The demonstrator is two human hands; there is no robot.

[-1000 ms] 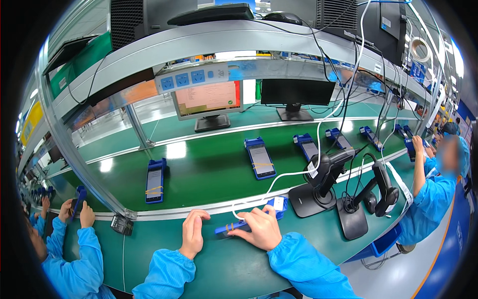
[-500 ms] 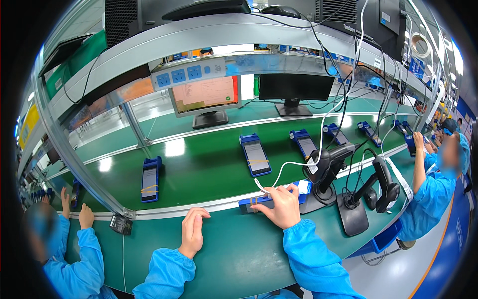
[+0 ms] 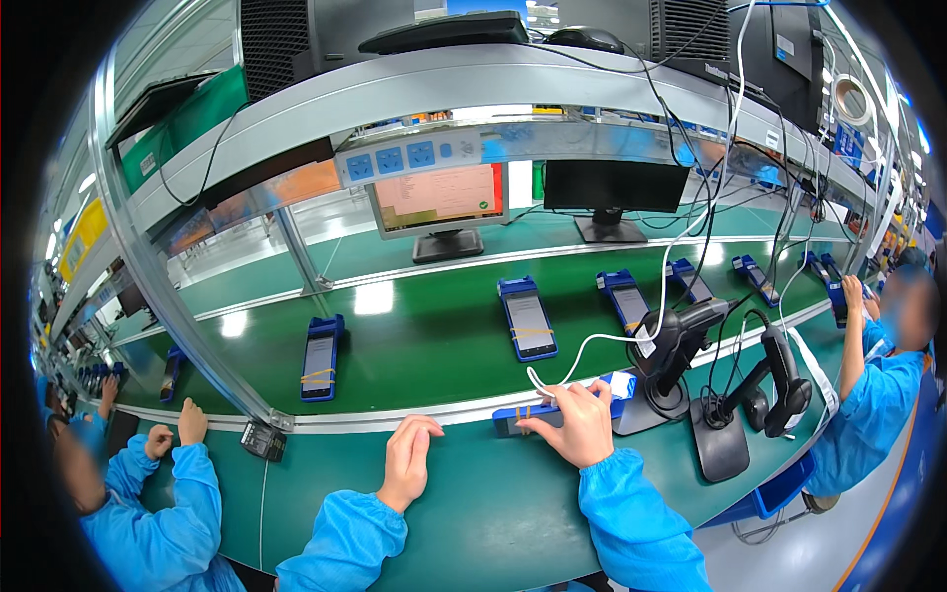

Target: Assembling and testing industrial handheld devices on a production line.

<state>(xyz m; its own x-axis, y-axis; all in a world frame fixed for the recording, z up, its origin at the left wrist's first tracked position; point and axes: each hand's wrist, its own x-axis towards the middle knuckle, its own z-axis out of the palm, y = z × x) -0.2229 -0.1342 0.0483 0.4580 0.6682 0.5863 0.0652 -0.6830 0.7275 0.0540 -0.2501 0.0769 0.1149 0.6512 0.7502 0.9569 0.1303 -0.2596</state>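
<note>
Head view: right hand (image 3: 584, 429) grips blue handset (image 3: 509, 422); left hand (image 3: 405, 462) loosely curled, seemingly empty; holding step, I judge; next needs steady grip.

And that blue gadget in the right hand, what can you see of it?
The gadget is long and blue, plastic-looking, with tan bands near its left end and a white patch at its right. It points left to right, seemingly tilted, close to the metal rail. The right hand grips and partly hides it. A white cable loops close by; I can't tell whether it plugs in.
</note>
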